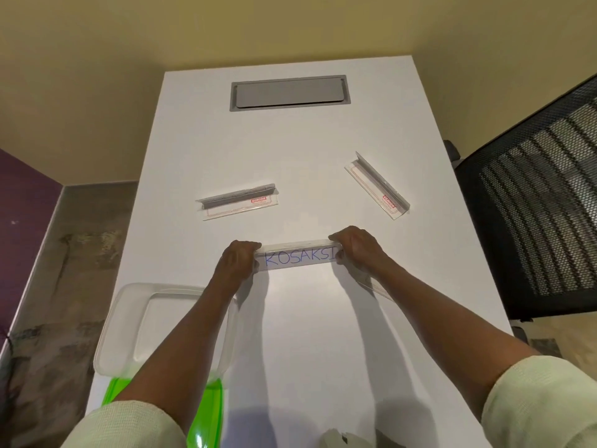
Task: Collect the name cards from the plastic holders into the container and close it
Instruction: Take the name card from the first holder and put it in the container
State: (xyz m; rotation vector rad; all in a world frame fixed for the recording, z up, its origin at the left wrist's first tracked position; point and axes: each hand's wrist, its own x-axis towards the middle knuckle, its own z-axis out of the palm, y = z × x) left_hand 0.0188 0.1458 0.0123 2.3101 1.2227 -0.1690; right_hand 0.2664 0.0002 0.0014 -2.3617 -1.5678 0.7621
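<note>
Left hand [238, 258] and right hand [354, 245] are gripping the ends of a card holder [298, 257] beside the container [168, 328]; squeezing (both ends) could crease its name card [298, 258].

White table [307, 334], top view.
On it: two plastic holders [238, 202] [377, 189], clear container [129, 324], green lid [210, 412], inset grey hatch [289, 93].

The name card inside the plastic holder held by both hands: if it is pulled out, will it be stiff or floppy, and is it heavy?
The name card looks like a thin white paper strip, so it is probably light and would bend easily. The clear plastic holder, gripped at its ends by the left hand and right hand, stays straight, so it seems stiffer. Its smooth surface may be slippery.
</note>
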